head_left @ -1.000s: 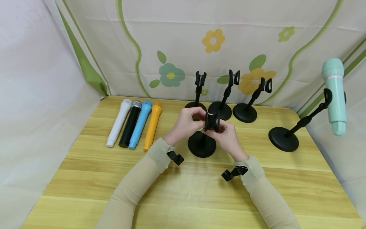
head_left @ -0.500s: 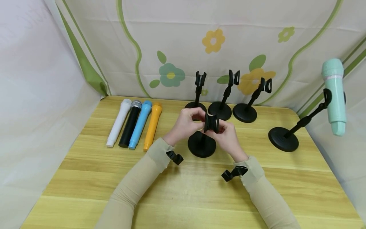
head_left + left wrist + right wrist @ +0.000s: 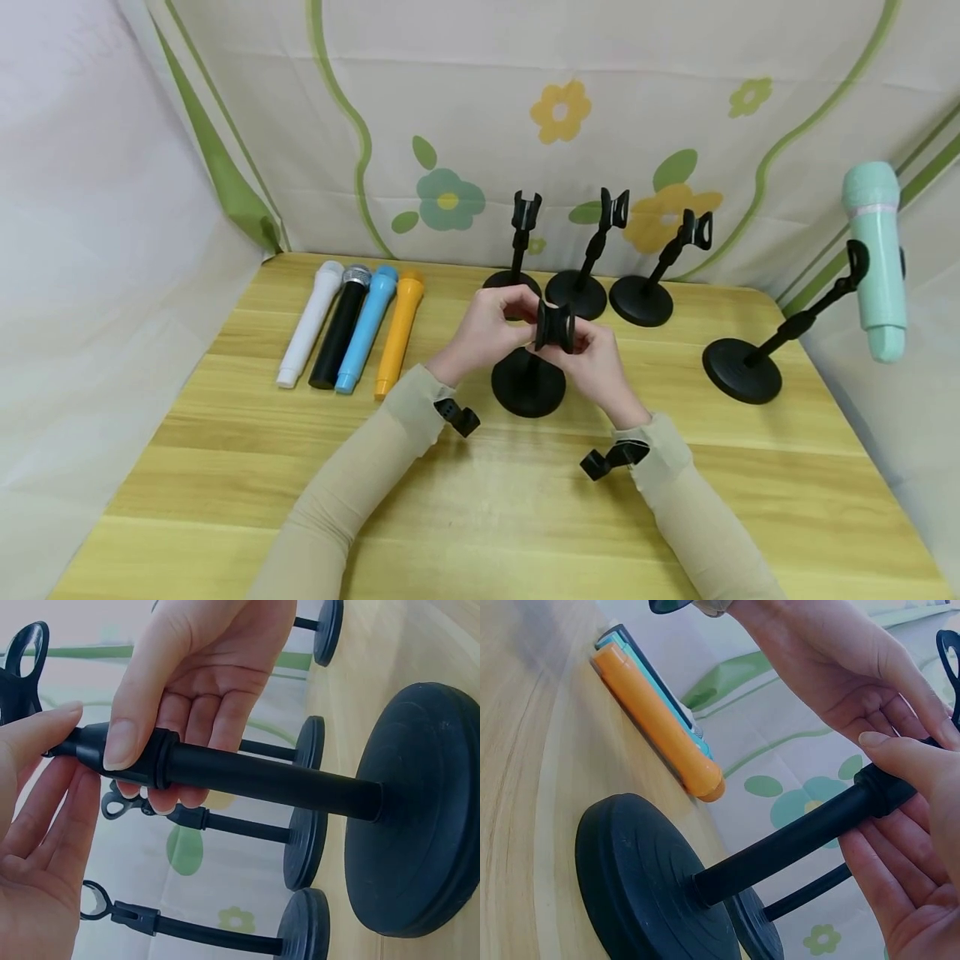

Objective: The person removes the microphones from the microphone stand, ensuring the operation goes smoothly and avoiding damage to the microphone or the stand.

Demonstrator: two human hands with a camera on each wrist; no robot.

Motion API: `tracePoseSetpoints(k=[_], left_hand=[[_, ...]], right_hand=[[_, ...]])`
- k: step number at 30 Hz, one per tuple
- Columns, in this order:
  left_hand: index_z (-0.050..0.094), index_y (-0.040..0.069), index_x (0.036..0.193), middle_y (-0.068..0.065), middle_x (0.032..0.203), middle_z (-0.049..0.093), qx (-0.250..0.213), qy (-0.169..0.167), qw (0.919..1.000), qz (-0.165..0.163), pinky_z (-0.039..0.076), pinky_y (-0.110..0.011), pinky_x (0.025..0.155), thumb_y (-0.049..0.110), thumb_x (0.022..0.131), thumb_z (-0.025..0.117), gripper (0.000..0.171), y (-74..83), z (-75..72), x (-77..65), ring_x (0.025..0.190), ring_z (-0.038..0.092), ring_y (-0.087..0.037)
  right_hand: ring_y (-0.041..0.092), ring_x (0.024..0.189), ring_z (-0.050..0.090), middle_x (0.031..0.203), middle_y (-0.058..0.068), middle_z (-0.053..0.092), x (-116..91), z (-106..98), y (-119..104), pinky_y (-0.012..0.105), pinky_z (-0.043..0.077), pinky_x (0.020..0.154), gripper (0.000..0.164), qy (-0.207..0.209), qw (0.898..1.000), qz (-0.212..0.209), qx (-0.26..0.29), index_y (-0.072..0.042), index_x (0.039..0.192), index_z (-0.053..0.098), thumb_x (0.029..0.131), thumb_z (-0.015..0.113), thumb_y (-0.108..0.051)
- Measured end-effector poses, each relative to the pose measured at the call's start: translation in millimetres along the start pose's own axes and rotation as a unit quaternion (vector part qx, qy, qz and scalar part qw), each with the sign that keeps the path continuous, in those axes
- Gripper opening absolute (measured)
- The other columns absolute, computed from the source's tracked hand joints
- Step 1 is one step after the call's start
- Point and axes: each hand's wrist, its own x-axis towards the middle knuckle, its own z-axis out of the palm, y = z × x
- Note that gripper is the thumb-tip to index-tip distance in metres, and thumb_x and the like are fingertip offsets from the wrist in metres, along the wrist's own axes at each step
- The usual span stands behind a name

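Observation:
In the head view my left hand [image 3: 491,329] and right hand [image 3: 596,358] both hold one black desktop microphone stand [image 3: 528,383], its round base on the table. As the left wrist view shows, my right hand [image 3: 202,682] grips the collar at the top of the pole, thumb pressed on it. Just above, the left hand [image 3: 37,832] pinches the narrow neck under the clip [image 3: 26,671]. No microphone sits in this clip [image 3: 555,327]. Part of the neck is hidden behind the fingers.
Several stands with bare clips stand behind, among them one stand [image 3: 577,292]. A mint microphone [image 3: 877,258] rests in the stand [image 3: 742,371] at right. White [image 3: 309,325], black [image 3: 341,333], blue [image 3: 367,329] and orange microphones [image 3: 400,333] lie left. A patterned curtain [image 3: 465,83] hangs behind.
Both hands keep their hold on the stand, almost unmoved. The scene has shifted slightly downward in the head view.

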Motion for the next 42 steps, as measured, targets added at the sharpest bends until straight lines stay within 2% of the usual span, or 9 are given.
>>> tracePoseSetpoints(k=[4,9,11,16,19,23,28,32,42], left_hand=[[0.074,0.003,0.093,-0.004,0.09,0.071,-0.009,-0.002,1.0,-0.001,0.059,-0.049,0.08,-0.006,0.085,0.08,0.014,-1.0,1.0,-0.2,0.08,0.067,-0.016],[0.075,0.004,0.095,-0.004,0.091,0.071,-0.003,0.0,1.0,-0.005,0.06,-0.04,0.08,-0.005,0.085,0.08,0.014,-1.7,0.5,-0.9,0.081,0.067,-0.016],[0.075,0.005,0.095,-0.002,0.092,0.071,0.001,0.001,1.0,-0.008,0.06,-0.038,0.08,-0.005,0.085,0.08,0.015,-1.8,0.2,-1.5,0.082,0.067,-0.014],[0.075,0.005,0.096,0.0,0.091,0.071,-0.001,0.004,0.9999,-0.016,0.06,-0.041,0.08,-0.004,0.086,0.08,0.015,-1.4,-0.5,-2.7,0.082,0.067,-0.013],[0.075,0.006,0.097,0.0,0.091,0.071,-0.003,0.004,0.9998,-0.018,0.06,-0.04,0.081,-0.003,0.086,0.081,0.015,-0.2,-0.7,-2.7,0.082,0.067,-0.013],[0.075,0.006,0.097,0.001,0.092,0.071,-0.003,0.006,0.9998,-0.021,0.059,-0.037,0.08,-0.003,0.086,0.081,0.015,0.5,-0.8,-2.7,0.082,0.067,-0.013],[0.075,0.006,0.097,0.001,0.092,0.071,0.0,0.008,0.9997,-0.022,0.06,-0.04,0.081,-0.003,0.086,0.081,0.016,-0.3,0.1,-2.8,0.082,0.068,-0.012],[0.075,0.006,0.098,0.001,0.092,0.071,-0.004,0.011,0.9997,-0.02,0.06,-0.04,0.081,-0.003,0.086,0.081,0.016,-0.7,0.8,-2.6,0.082,0.068,-0.012],[0.075,0.006,0.101,0.0,0.094,0.072,-0.015,0.021,0.9993,-0.026,0.059,-0.031,0.08,-0.003,0.086,0.081,0.019,-0.6,3.0,-2.9,0.084,0.069,-0.013]], right_hand=[[0.017,0.074,0.066,0.08,0.007,0.072,-1,0,1,0.026,0.055,0.067,0.017,0.005,1.0,-0.005,0.001,0.002,0.101,0.076,0.086,0.083,-0.004],[0.017,0.073,0.067,0.079,0.008,0.072,-2,2,3,0.026,0.055,0.066,0.018,0.005,1.0,-0.016,0.004,0.001,0.103,0.077,0.086,0.082,-0.003],[0.016,0.076,0.068,0.082,0.008,0.073,-3,3,5,0.026,0.057,0.069,0.019,0.005,1.0,-0.012,0.007,0.001,0.104,0.077,0.086,0.082,-0.003],[0.017,0.086,0.074,0.095,0.013,0.075,-5,7,12,0.029,0.06,0.078,0.024,-0.01,1.0,0.0,0.024,0.002,0.106,0.075,0.084,0.083,0.001],[0.021,0.087,0.074,0.096,0.016,0.074,-7,9,16,0.03,0.06,0.079,0.024,-0.018,0.999,-0.001,0.027,0.003,0.106,0.074,0.084,0.083,0.003],[0.023,0.087,0.074,0.094,0.018,0.074,-8,10,18,0.028,0.06,0.078,0.022,-0.015,1.0,-0.012,0.016,0.002,0.103,0.074,0.084,0.083,0.003],[0.022,0.086,0.074,0.094,0.016,0.074,-9,10,16,0.028,0.06,0.077,0.02,-0.013,1.0,-0.016,-0.003,0.001,0.102,0.074,0.084,0.083,0.002],[0.028,0.089,0.074,0.096,0.019,0.074,-10,10,17,0.027,0.06,0.078,0.019,-0.016,1.0,-0.01,-0.006,0.002,0.102,0.074,0.085,0.082,0.001],[0.027,0.088,0.073,0.095,0.018,0.074,-11,9,15,0.026,0.059,0.078,0.016,-0.019,1.0,-0.001,-0.016,0.0,0.102,0.076,0.087,0.081,-0.002]])
